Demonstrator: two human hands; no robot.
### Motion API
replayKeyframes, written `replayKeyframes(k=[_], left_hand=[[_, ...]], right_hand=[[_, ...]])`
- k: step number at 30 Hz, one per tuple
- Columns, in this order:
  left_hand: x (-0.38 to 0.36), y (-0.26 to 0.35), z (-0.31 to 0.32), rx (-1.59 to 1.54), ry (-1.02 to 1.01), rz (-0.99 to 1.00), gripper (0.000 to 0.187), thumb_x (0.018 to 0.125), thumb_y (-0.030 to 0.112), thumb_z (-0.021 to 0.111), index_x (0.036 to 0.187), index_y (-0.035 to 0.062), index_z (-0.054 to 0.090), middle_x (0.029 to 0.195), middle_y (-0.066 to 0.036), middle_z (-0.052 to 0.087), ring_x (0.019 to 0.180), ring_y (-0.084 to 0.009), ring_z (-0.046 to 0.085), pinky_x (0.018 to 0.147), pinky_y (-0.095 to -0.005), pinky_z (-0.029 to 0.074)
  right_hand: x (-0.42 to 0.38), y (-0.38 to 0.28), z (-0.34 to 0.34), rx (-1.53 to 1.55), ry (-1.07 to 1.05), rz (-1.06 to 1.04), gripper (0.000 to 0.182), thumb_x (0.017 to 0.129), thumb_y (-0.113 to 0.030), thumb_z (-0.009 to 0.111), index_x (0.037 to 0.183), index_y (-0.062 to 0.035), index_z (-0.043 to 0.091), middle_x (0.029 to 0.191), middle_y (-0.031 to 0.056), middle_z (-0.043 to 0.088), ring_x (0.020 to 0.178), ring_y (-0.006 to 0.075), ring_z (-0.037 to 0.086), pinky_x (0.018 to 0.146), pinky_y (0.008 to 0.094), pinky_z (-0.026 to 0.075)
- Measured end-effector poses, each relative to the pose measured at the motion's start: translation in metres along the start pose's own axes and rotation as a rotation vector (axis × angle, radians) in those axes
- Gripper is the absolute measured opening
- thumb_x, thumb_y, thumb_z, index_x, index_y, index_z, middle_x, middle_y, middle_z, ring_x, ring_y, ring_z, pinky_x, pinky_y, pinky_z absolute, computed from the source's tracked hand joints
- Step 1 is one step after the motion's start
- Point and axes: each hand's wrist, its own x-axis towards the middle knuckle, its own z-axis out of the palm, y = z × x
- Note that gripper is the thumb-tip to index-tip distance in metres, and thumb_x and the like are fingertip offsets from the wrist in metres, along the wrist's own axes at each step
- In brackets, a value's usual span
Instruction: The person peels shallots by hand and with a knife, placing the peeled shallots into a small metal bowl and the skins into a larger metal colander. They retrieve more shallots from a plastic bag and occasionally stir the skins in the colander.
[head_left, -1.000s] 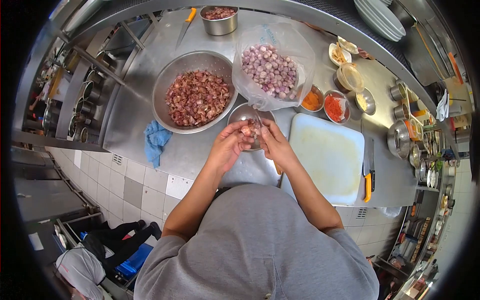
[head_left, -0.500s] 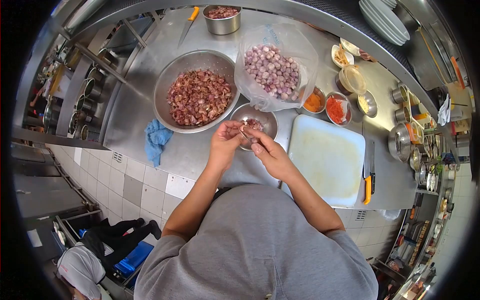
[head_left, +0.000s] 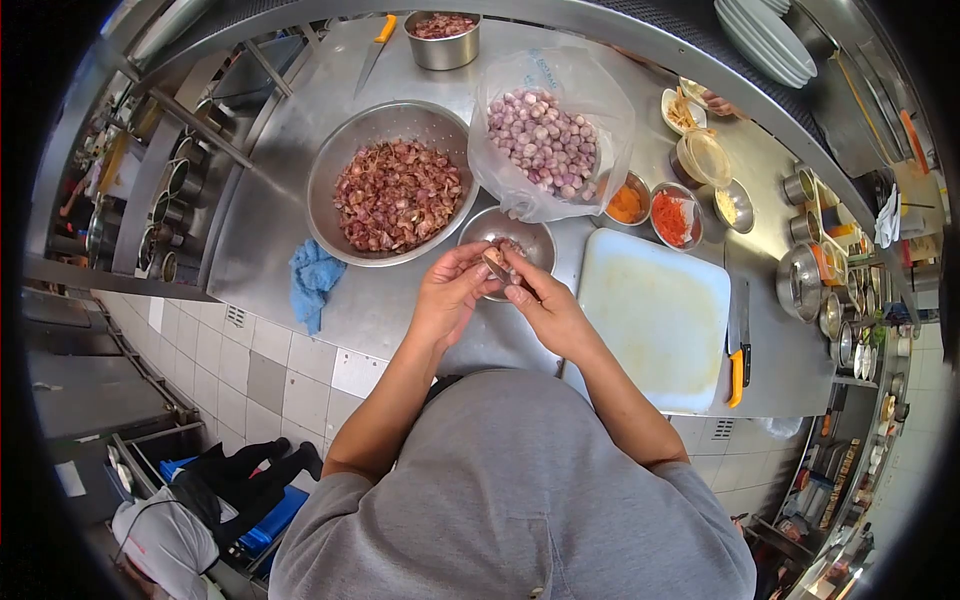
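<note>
My left hand (head_left: 452,290) pinches a small shallot (head_left: 495,258) between its fingertips, over a small steel bowl (head_left: 540,240). My right hand (head_left: 545,302) meets it there, its fingers closed round a small knife blade (head_left: 498,268) against the shallot. Behind my left hand sits a large steel colander (head_left: 325,170) holding reddish shallots (head_left: 398,195). A clear plastic bag (head_left: 612,120) with many pale purple shallots (head_left: 545,140) lies beyond the small bowl. Fingers partly cover the bowl's contents.
A white cutting board (head_left: 655,320) lies right of my hands, with orange-handled knife (head_left: 736,378) beside it. Blue cloth (head_left: 315,280) lies by the colander. Bowls of orange food (head_left: 627,204) and red food (head_left: 672,218) stand beyond the board. Another person (head_left: 170,525) is at lower left.
My left hand has tilted and opened its palm slightly. The shallot and blade now show more clearly between my fingers. The person at lower left has shifted slightly.
</note>
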Motion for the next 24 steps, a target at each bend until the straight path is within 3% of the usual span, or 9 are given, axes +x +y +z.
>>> replayKeyframes(k=[9, 16, 18, 20, 21, 23, 24], left_hand=[[-0.003, -0.005, -0.005, 0.010, -0.047, 0.029, 0.028, 0.091, 0.001, 0.062, 0.119, 0.0037, 0.060, 0.115, -0.010, 0.064, 0.104, -0.0197, 0.064, 0.088, -0.0343, 0.055], [-0.005, -0.011, 0.013, 0.024, 0.008, 0.112, 0.027, 0.091, 0.000, 0.061, 0.118, 0.0026, 0.060, 0.117, -0.011, 0.064, 0.104, -0.0191, 0.064, 0.089, -0.0332, 0.053], [-0.005, -0.017, 0.013, 0.158, 0.007, 0.137, 0.026, 0.092, -0.001, 0.060, 0.118, 0.0007, 0.059, 0.118, -0.012, 0.064, 0.106, -0.0182, 0.063, 0.090, -0.0327, 0.053], [-0.002, -0.021, 0.011, 0.170, 0.033, 0.146, 0.026, 0.092, -0.002, 0.059, 0.118, -0.0001, 0.059, 0.117, -0.012, 0.064, 0.107, -0.0181, 0.062, 0.090, -0.0327, 0.053], [-0.002, -0.022, 0.011, 0.178, 0.060, 0.150, 0.027, 0.092, -0.003, 0.058, 0.118, -0.0009, 0.058, 0.117, -0.012, 0.064, 0.108, -0.0180, 0.062, 0.090, -0.0328, 0.053], [0.000, -0.021, 0.015, 0.123, 0.079, 0.127, 0.027, 0.092, -0.002, 0.058, 0.119, -0.0010, 0.058, 0.117, -0.011, 0.064, 0.107, -0.0181, 0.062, 0.090, -0.0331, 0.053], [0.001, -0.020, 0.016, 0.066, 0.098, 0.105, 0.028, 0.092, -0.002, 0.057, 0.120, -0.0012, 0.057, 0.117, -0.011, 0.064, 0.107, -0.0182, 0.062, 0.090, -0.0334, 0.053]], right_hand=[[-0.003, -0.009, -0.005, 0.060, -0.067, 0.038, 0.052, 0.096, -0.014, 0.057, 0.144, -0.0056, 0.041, 0.138, 0.0154, 0.053, 0.120, 0.0235, 0.055, 0.103, 0.0344, 0.041], [0.005, 0.003, 0.000, 0.217, 0.039, 0.000, 0.036, 0.095, -0.010, 0.059, 0.129, -0.0034, 0.050, 0.121, 0.0083, 0.060, 0.108, 0.0156, 0.056, 0.097, 0.0317, 0.044], [0.009, 0.009, 0.003, 0.266, 0.053, -0.016, 0.032, 0.095, -0.010, 0.059, 0.126, -0.0031, 0.051, 0.118, 0.0072, 0.060, 0.107, 0.0150, 0.056, 0.097, 0.0315, 0.044], [0.015, 0.021, 0.006, 0.201, 0.130, -0.105, 0.025, 0.097, -0.012, 0.057, 0.120, -0.0043, 0.052, 0.111, 0.0067, 0.062, 0.093, 0.0105, 0.058, 0.079, 0.0259, 0.049], [0.016, 0.013, 0.003, 0.202, 0.131, -0.106, 0.025, 0.097, -0.012, 0.057, 0.120, -0.0043, 0.052, 0.111, 0.0067, 0.062, 0.093, 0.0105, 0.058, 0.079, 0.0259, 0.049], [0.015, -0.007, -0.005, 0.498, 0.037, 0.205, 0.021, 0.099, -0.015, 0.055, 0.118, -0.0066, 0.053, 0.096, 0.0032, 0.062, 0.070, 0.0040, 0.051, 0.053, 0.0197, 0.041], [0.017, -0.006, -0.005, 0.498, 0.036, 0.205, 0.021, 0.099, -0.015, 0.055, 0.118, -0.0066, 0.053, 0.096, 0.0032, 0.062, 0.070, 0.0040, 0.051, 0.053, 0.0197, 0.041]])
